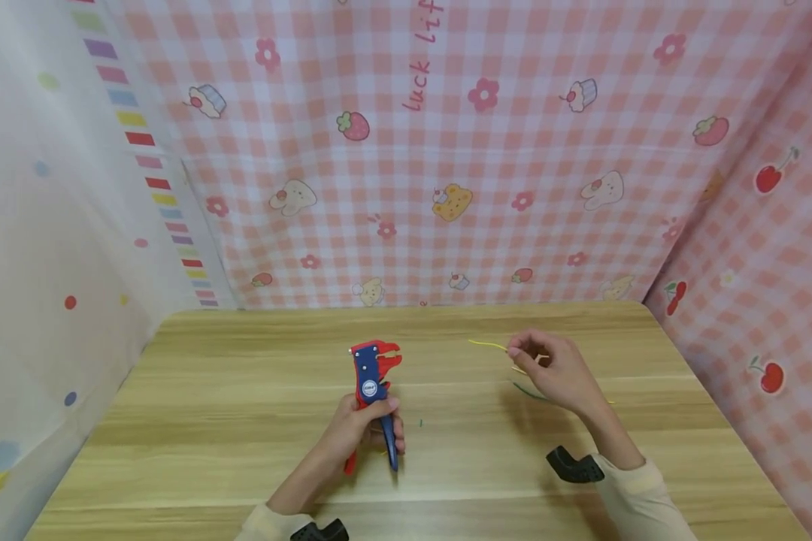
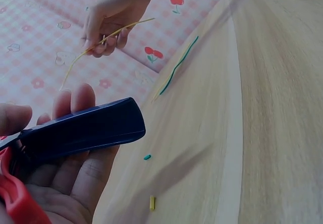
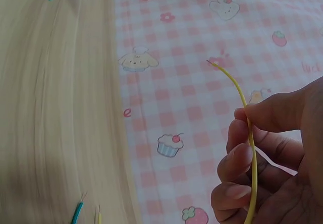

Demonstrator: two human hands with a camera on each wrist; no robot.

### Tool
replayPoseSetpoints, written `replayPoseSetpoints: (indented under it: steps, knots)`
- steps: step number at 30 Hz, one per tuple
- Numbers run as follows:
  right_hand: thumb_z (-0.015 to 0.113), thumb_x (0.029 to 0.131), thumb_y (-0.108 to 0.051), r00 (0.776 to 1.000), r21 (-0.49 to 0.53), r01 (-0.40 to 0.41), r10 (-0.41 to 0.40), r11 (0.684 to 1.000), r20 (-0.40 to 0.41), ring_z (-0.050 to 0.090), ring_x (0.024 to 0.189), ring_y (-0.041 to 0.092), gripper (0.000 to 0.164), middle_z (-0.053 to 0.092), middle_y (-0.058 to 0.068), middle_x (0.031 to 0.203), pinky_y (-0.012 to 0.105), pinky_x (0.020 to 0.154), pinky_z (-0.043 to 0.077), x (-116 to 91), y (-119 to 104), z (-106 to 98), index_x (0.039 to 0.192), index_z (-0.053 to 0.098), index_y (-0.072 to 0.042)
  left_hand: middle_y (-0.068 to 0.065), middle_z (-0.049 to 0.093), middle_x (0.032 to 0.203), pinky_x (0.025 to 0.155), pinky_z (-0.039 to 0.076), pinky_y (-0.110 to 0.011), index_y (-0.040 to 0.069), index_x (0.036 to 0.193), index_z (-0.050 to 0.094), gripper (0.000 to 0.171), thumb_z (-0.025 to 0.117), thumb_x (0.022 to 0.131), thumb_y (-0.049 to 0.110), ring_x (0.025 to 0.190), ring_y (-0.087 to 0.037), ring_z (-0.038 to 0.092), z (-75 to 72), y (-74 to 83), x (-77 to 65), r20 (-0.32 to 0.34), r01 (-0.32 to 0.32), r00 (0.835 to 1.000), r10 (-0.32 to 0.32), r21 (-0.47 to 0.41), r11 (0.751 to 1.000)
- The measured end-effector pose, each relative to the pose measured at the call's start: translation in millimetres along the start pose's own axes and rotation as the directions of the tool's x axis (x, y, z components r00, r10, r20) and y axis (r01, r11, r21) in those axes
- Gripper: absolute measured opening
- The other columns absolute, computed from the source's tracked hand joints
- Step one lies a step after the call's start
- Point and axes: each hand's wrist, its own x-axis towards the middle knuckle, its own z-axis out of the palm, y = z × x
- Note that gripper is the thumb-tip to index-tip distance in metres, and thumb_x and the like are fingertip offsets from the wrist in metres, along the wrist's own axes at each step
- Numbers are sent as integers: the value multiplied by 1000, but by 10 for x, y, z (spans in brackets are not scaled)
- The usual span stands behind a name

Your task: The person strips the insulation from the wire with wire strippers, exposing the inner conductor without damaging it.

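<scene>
My left hand (image 1: 359, 428) grips a red and blue wire stripper (image 1: 367, 368) by its handles, with the jaws pointing up and away to the right. The left wrist view shows the stripper's blue handle (image 2: 86, 128) lying across the fingers. Above the right part of the table, my right hand (image 1: 558, 372) pinches a yellow wire (image 1: 487, 345) between thumb and fingers. The right wrist view shows thin bare strands at the free end of that yellow wire (image 3: 233, 77). A gap separates the wire from the stripper.
Beneath the right hand, a green wire (image 1: 529, 391) and another yellow wire (image 3: 99, 218) lie on the wooden table (image 1: 243, 391). Small cut pieces, one green (image 2: 147, 157) and one yellow (image 2: 152, 203), lie near the left hand. A checked cloth (image 1: 406, 150) hangs behind the table.
</scene>
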Motion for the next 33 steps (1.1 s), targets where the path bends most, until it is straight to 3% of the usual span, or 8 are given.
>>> replayPoseSetpoints:
  steps: [11,18,27,33]
  knots:
    - [65,102,-19,1000,-84,12,-12,996,5,60,73,11,6,67,-3,83,24,62,51,-27,172,-84,97,68,-17,-2,74,79,78,65,-41,-9,116,50,39,61,103,27,71,-21,77,-124,35,-110,-29,13,1000,-12,19,1000]
    - [65,101,-18,1000,-122,12,-11,992,5,61,73,9,6,69,1,84,23,64,52,-48,286,-147,98,68,-15,-3,76,81,77,65,-37,-3,105,59,28,60,104,25,73,-18,77,-194,28,-172,-44,31,999,-31,7,999]
    - [66,100,-17,1000,-127,5,-6,992,-6,66,71,19,8,71,11,87,22,64,54,-37,426,-168,98,69,-10,-6,78,86,79,65,-38,-6,111,57,33,58,105,26,76,-21,77,-277,26,-243,-75,70,995,-68,17,997]
    - [68,99,-15,1000,-136,14,-18,991,-24,62,69,9,4,71,9,85,22,65,54,-44,484,-187,96,69,-12,-9,79,92,80,65,-36,-7,116,55,32,54,107,24,77,-21,77,-330,49,-291,-104,91,991,-88,29,995]
